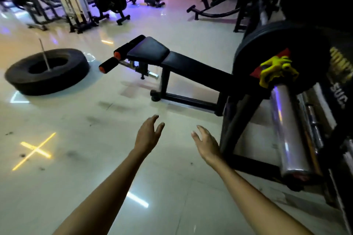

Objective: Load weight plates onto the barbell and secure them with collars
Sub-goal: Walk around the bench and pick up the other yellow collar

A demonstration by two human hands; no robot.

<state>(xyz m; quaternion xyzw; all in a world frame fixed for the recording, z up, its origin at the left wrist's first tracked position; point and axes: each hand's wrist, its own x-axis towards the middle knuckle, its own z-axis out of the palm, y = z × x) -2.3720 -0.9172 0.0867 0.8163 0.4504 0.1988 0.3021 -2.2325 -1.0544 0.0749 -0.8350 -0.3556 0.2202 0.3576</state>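
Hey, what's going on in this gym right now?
A person stands at the end of a barbell. A black weight plate is on the barbell sleeve, with a yellow collar against it. The left hand and right hand are open and empty, held out over the floor, touching nothing.

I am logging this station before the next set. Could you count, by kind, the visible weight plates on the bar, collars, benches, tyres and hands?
Weight plate: 1
Yellow collar: 1
Bench: 1
Tyre: 1
Hands: 2 (left hand, right hand)
Total: 6
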